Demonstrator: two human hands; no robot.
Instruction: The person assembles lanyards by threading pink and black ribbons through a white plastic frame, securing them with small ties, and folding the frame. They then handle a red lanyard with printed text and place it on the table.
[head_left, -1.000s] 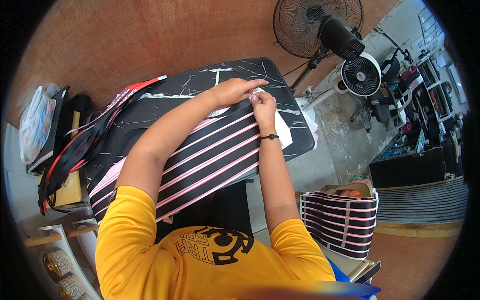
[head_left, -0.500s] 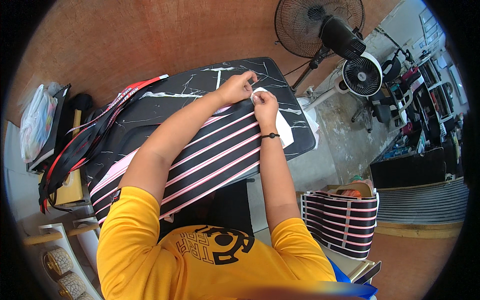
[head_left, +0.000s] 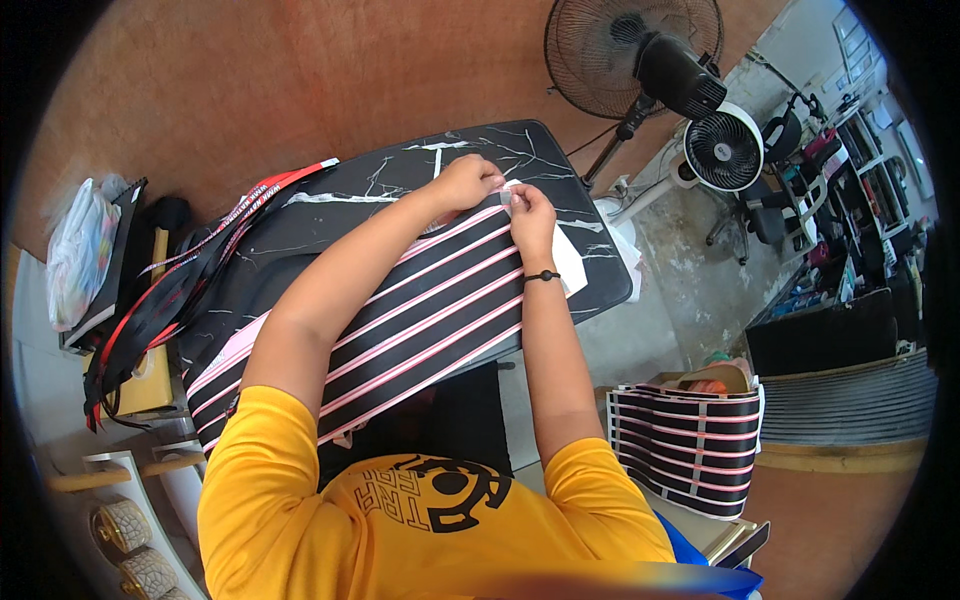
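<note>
A striped sheet of black bands, parted by white and pink lines, is laid slantwise across the desk, whose dark top is patterned with white veins. The sheet is crossed by the left forearm, and its upper right end is met by both hands. The left hand is held just beyond that end with its fingers curled inward; whether anything is gripped between its fingertips cannot be told. By the right hand, a small pale piece is pinched between thumb and fingers at the sheet's corner, with the other fingers bent. A dark bracelet is worn on the right wrist, and white paper is partly covered by that wrist. At the desk's left end, a bundle of red and black straps is draped over the edge, with a plastic bag placed farther left. Past the desk's right end, a black fan and a white fan are set close together. A second striped sheet is hung in a curve to the right of the right forearm, below desk level.
</note>
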